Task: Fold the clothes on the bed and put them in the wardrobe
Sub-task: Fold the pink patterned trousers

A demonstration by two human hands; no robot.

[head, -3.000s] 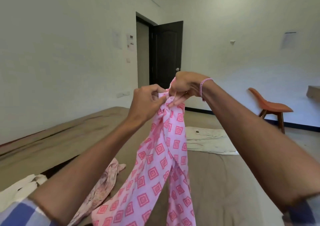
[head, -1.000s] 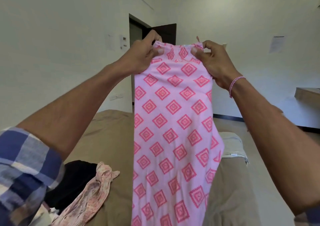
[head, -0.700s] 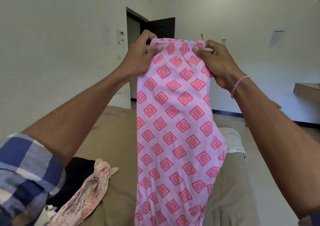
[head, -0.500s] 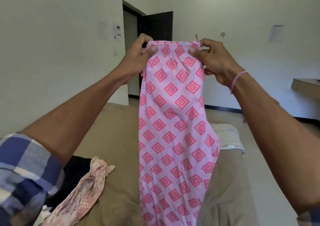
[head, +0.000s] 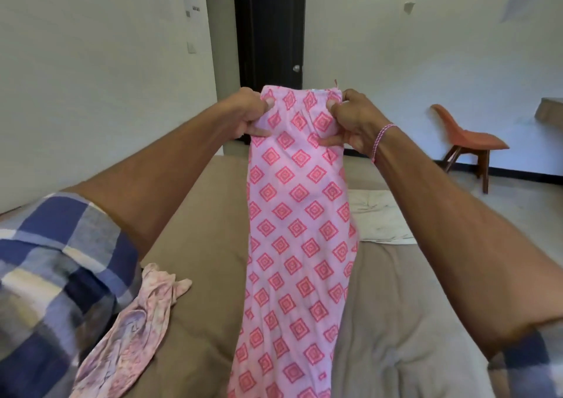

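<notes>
Pink trousers with a red diamond print (head: 298,230) hang stretched out lengthwise over the brown bed (head: 396,321). My left hand (head: 249,114) pinches the left end of the waistband. My right hand (head: 353,120) pinches the right end, a pink thread band on its wrist. The trousers' lower end runs out of the frame at the bottom. A crumpled pale pink floral garment (head: 134,330) lies on the bed at the lower left. A folded cream cloth (head: 380,218) lies farther back on the right of the bed.
A dark door (head: 269,32) stands straight ahead beyond the bed. An orange chair (head: 469,141) stands on the floor at the right, with a wooden ledge (head: 548,114) at the far right edge. A white wall runs along the left.
Both hands separated to spread the bunched waistband flat, then lowered the trousers from face height toward the bed. The view has tilted down.
</notes>
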